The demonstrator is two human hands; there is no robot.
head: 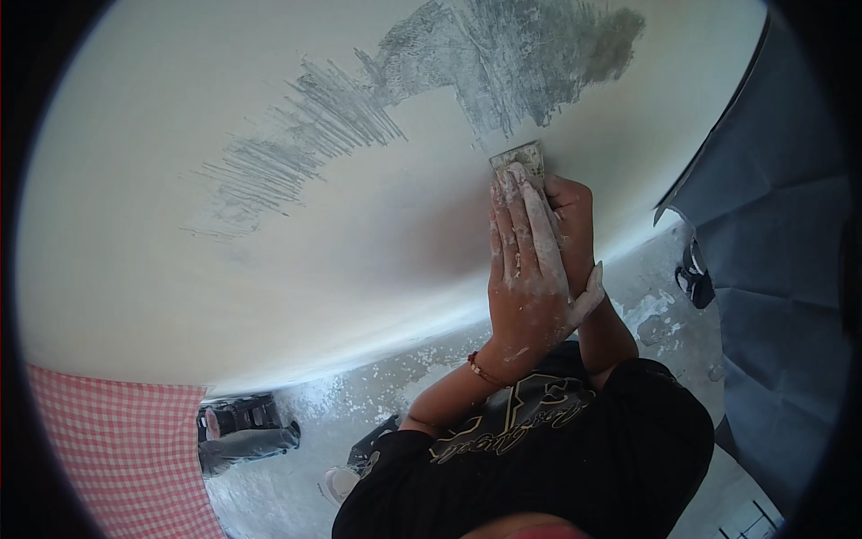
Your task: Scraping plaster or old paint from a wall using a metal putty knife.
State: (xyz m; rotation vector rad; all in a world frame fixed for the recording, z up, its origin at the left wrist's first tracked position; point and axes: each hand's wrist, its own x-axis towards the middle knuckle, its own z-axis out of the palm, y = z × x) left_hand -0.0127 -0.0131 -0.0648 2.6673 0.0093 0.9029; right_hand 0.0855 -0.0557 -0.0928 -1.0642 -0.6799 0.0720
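Observation:
Against a white plastered wall (pixel 377 222) I hold a broad putty knife (pixel 530 155), its blade edge at the wall just below a grey scraped patch (pixel 518 54). My left hand (pixel 528 249), dusted with white plaster, lies with fingers straight and together over the blade. Behind it, partly hidden, my right hand (pixel 574 215) is closed around the tool; the handle is out of sight. The grey patch runs from upper right to lower left, with ragged, streaked edges.
A pink checked cloth (pixel 128 451) hangs at the lower left, near a person's trousered leg (pixel 252 448). A white bucket (pixel 339 484) stands on the plaster-spattered concrete floor (pixel 323 411). A dark grey sheet (pixel 788 269) covers the right side, beside a black object (pixel 695 279).

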